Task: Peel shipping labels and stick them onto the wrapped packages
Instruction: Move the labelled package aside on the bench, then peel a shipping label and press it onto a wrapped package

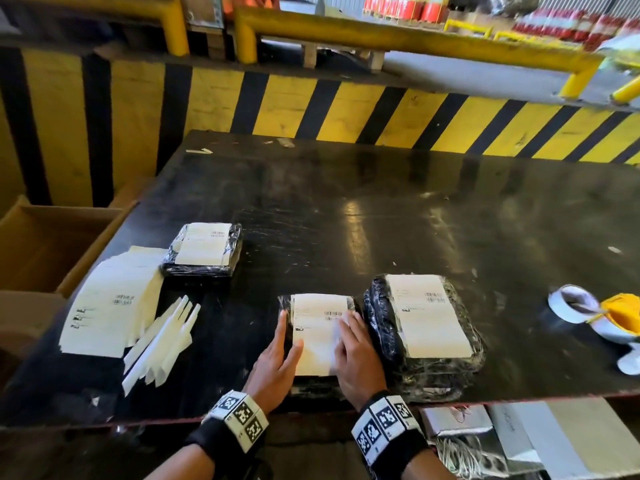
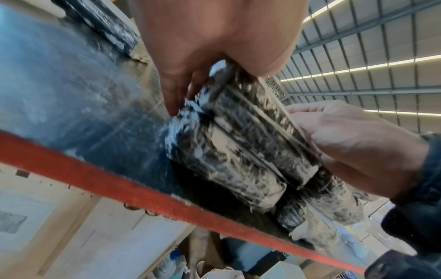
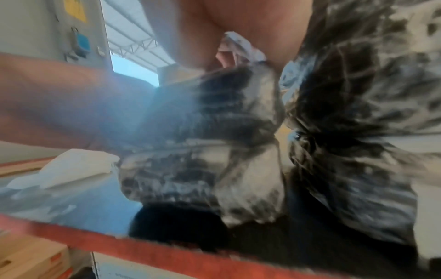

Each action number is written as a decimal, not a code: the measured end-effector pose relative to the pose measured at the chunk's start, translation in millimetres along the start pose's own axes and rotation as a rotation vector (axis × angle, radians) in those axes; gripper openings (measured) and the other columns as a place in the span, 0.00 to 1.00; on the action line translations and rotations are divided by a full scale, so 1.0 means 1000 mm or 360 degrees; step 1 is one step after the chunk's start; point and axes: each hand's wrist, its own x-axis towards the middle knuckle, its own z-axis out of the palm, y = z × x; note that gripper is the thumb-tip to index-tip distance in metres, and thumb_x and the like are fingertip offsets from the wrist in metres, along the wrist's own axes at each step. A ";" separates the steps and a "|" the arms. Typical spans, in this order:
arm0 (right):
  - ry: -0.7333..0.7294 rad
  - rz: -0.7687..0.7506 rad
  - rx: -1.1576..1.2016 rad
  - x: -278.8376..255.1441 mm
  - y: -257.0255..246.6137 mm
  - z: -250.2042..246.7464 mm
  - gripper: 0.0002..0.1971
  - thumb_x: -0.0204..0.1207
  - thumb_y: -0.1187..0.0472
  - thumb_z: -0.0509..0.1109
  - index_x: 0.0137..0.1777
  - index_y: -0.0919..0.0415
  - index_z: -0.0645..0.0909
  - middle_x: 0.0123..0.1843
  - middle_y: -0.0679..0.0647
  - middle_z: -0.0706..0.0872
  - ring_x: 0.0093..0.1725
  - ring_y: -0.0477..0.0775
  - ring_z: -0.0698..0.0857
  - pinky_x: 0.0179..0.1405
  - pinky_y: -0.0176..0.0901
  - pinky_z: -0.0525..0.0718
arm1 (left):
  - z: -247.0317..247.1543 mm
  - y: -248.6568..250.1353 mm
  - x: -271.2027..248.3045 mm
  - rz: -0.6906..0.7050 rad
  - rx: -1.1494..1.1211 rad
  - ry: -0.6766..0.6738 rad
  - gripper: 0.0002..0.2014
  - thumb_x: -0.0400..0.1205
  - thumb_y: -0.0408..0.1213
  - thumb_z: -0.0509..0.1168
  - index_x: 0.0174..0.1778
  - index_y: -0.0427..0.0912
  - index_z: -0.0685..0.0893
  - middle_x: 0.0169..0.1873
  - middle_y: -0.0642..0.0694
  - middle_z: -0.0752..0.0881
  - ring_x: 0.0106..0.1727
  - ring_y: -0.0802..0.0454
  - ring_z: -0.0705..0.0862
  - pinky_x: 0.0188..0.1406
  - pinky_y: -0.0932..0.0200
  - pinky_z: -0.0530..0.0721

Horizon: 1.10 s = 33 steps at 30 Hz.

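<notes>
Hands (image 1: pixel 277 362) (image 1: pixel 356 358) flat on label (image 1: pixel 317 336); package (image 1: pixel 311 382) mostly hidden; wrist views blurred

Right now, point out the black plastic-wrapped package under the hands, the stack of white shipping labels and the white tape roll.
black plastic-wrapped package (image 1: pixel 317 341): head view, on its stuck white label.
stack of white shipping labels (image 1: pixel 104 313): head view, top sheet's middle.
white tape roll (image 1: pixel 571 304): head view, its rim.

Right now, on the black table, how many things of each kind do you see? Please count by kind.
Wrapped packages with a label: 3
Stack of unpeeled label sheets: 1
Pile of peeled backing strips: 1
Tape rolls: 2
Total: 7
</notes>
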 end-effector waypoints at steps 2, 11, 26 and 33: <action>-0.0051 -0.0053 0.0002 0.004 -0.012 -0.004 0.25 0.84 0.58 0.54 0.80 0.61 0.62 0.84 0.54 0.57 0.84 0.50 0.49 0.78 0.34 0.41 | -0.011 0.000 -0.004 0.0013 -0.0003 -0.0050 0.34 0.79 0.67 0.49 0.77 0.70 0.39 0.73 0.47 0.74 0.61 0.59 0.79 0.62 0.60 0.77; -0.0298 -0.0448 0.0073 0.058 -0.124 0.029 0.31 0.83 0.50 0.57 0.82 0.59 0.57 0.85 0.53 0.56 0.84 0.49 0.49 0.76 0.36 0.35 | -0.126 -0.020 -0.032 0.0123 0.0701 0.0327 0.43 0.73 0.74 0.46 0.78 0.49 0.67 0.77 0.54 0.67 0.79 0.61 0.62 0.74 0.69 0.54; -0.0872 -0.0681 -0.0212 0.169 -0.274 0.166 0.30 0.84 0.49 0.55 0.82 0.61 0.56 0.85 0.58 0.53 0.84 0.55 0.52 0.83 0.45 0.48 | -0.327 -0.149 0.004 -0.0353 0.0948 0.0782 0.20 0.79 0.52 0.64 0.62 0.45 0.83 0.57 0.47 0.84 0.60 0.48 0.80 0.57 0.55 0.77; -0.0939 -0.0489 -0.0309 0.184 -0.285 0.197 0.26 0.83 0.49 0.55 0.78 0.60 0.65 0.84 0.56 0.59 0.81 0.56 0.59 0.80 0.45 0.59 | -0.353 -0.173 0.040 -0.0311 0.0661 0.0651 0.12 0.74 0.53 0.71 0.39 0.49 0.79 0.37 0.54 0.81 0.40 0.53 0.79 0.37 0.60 0.77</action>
